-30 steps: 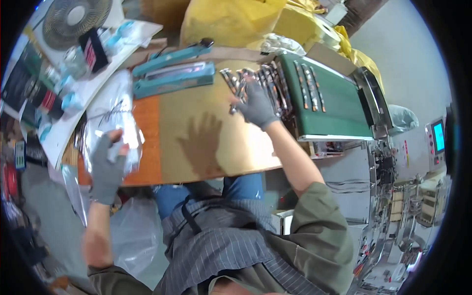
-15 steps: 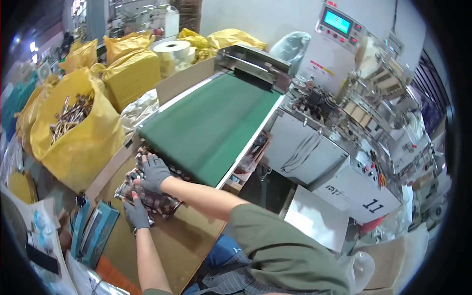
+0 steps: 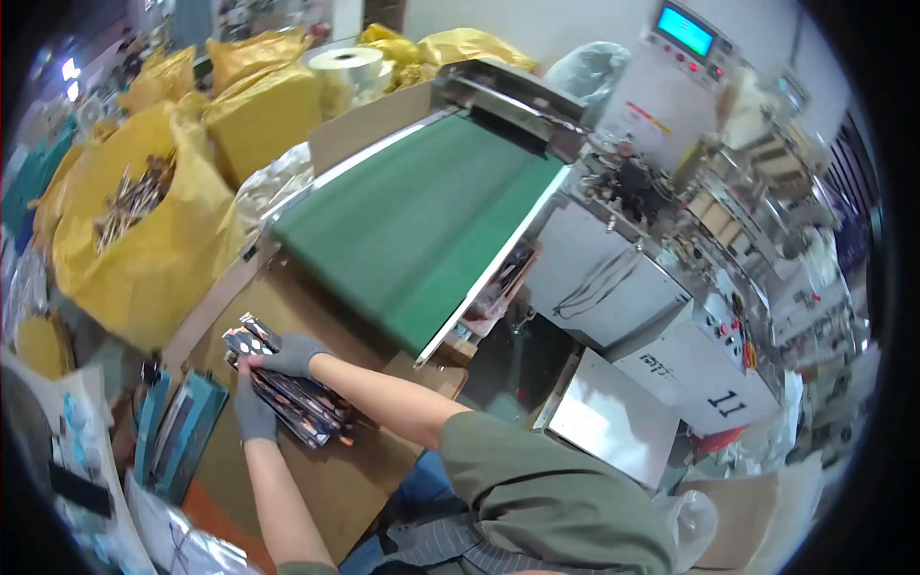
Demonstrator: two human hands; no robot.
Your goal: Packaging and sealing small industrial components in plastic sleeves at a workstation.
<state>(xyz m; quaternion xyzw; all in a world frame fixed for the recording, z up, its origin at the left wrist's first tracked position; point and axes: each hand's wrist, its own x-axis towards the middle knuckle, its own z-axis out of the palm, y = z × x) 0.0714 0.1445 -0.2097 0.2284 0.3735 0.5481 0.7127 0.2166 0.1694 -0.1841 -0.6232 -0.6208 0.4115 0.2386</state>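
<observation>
A bundle of long, narrow, dark printed packets lies on the brown tabletop, just below the end of the green conveyor belt. My left hand, in a grey fingerless glove, is closed against the bundle's left side. Across the top of it rests my right hand, gloved the same way, with its fingers closed around the far end. The packets are gathered nearly parallel and slant toward me at the right. Some fingertips are hidden by the packets and by each other.
Left of the table a large yellow sack holds many slim packets. A blue-green hand sealer stands at the table's left edge. To the right are a white machine cabinet and a control panel with a lit screen.
The loose packets below the belt's end have been drawn toward me into a tighter, more aligned bundle. My right hand came down and nearer, beside the left. The view shifted slightly.
</observation>
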